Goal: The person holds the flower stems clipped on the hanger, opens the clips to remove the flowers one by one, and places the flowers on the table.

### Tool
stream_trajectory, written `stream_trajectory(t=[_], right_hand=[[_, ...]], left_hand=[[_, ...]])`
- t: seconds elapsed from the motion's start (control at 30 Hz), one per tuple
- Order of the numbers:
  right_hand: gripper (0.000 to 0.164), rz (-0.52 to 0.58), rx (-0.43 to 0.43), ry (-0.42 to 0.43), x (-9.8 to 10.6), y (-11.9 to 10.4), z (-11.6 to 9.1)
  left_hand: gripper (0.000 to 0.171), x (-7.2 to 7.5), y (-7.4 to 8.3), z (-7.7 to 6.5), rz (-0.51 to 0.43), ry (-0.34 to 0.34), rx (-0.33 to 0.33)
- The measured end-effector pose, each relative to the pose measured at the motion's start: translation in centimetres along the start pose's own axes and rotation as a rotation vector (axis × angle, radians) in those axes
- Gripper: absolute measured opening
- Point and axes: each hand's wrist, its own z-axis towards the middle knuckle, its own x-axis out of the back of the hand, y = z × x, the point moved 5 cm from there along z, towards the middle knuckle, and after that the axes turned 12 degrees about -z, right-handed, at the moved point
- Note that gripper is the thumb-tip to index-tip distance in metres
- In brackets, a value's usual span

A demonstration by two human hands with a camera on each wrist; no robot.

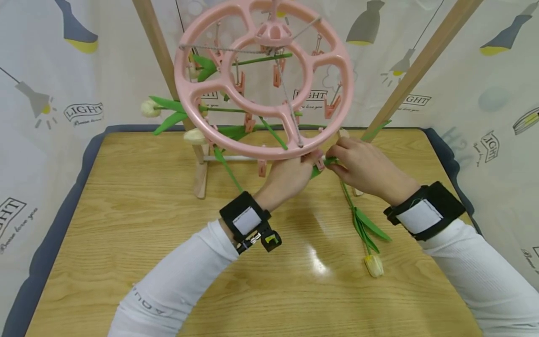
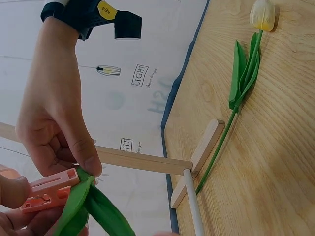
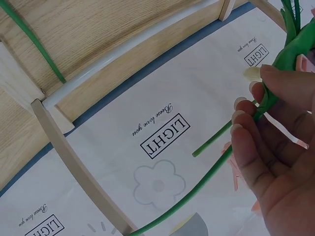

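A round pink clip hanger (image 1: 269, 151) hangs over the table. My left hand (image 1: 290, 180) is at its near rim, holding a pink clothespin (image 2: 49, 189) between thumb and fingers. My right hand (image 1: 366, 164) pinches an artificial tulip by its green leaves and stem (image 3: 263, 101), right beside the clothespin's tip. Whether the clothespin bites the stem I cannot tell. The tulip's long stem (image 3: 197, 189) runs out past my right fingers; its bloom is hard to make out. Several white tulips (image 1: 150, 108) with green leaves lie sideways among the hanger's clips.
Another tulip (image 1: 374, 265) lies on the wooden table (image 1: 126, 262), below my right hand. A wooden stand has slanted posts (image 1: 414, 68), feet (image 1: 200, 180) and a white crossbar (image 2: 194, 204). More pink clips (image 1: 262, 168) dangle from the hanger. Printed cloth walls surround the table.
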Motion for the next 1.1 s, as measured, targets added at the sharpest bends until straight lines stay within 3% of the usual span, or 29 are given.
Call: stream_trajectory(t=[0.2,0.3,0.53,0.8,1.1], right_hand=[[0.014,0.019,0.028,-0.022,-0.2,-0.2,0.0],[0.013,0.033,0.046,-0.035,-0.4,-0.4,-0.1],[0.011,0.029,0.073,-0.056,-0.6,-0.5,-0.6],[0.013,0.046,0.090,-0.002,-0.5,-0.5,-1.5],[0.007,-0.018,0.020,-0.112,-0.3,-0.2,-2.0]], left_hand=[[0.030,0.2,-0.2,-0.2,-0.057,-0.016,0.082],[0.030,0.2,-0.2,-0.3,-0.048,-0.034,0.088],[0.026,0.3,-0.1,-0.2,0.012,-0.044,0.044],[0.024,0.2,0.1,0.1,0.023,-0.044,0.001],[0.028,0.1,0.2,0.2,0.041,-0.056,-0.031]])
